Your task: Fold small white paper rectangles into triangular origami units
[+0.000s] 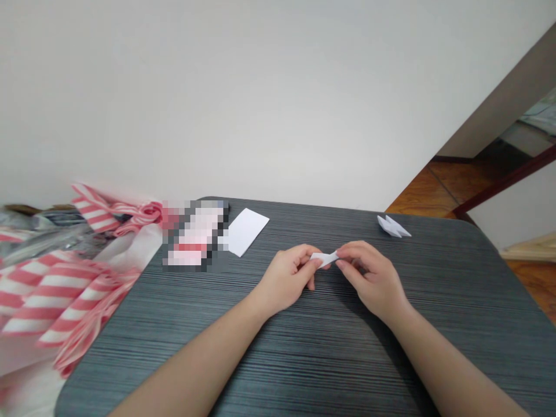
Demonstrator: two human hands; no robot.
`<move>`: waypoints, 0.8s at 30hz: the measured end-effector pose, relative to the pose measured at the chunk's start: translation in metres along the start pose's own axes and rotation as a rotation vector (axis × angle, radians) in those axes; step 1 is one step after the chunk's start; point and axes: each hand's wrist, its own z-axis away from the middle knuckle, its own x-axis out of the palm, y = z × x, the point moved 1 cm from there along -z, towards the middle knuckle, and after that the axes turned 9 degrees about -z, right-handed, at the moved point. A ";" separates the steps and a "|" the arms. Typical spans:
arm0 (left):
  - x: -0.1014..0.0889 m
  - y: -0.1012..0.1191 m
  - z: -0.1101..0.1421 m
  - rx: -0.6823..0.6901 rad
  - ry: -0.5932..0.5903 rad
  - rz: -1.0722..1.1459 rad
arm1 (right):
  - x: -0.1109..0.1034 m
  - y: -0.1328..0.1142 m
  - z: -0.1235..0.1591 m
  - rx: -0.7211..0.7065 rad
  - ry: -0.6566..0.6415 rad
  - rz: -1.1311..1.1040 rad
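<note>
Between my two hands is a small folded piece of white paper (324, 259), held just above the dark table. My left hand (290, 272) pinches its left end, thumb on top and fingers beneath. The right end is gripped by the thumb and fingertips of my right hand (369, 275). Farther back on the right lies a folded white paper shape (393, 226) with pointed ends. A flat white stack or sheet of paper (248, 230) rests beyond my left hand.
The dark wood-grain table (278, 359) has rounded corners and stands near a white wall (269, 104). A pixelated, phone-like object (197, 231) lies at its back left. Red-and-white striped cloth (56, 284) is heaped along the left side. Brown floor (417, 188) shows at right.
</note>
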 end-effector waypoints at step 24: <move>-0.002 0.005 0.001 0.059 0.104 -0.094 | 0.001 0.000 -0.001 0.084 -0.090 -0.058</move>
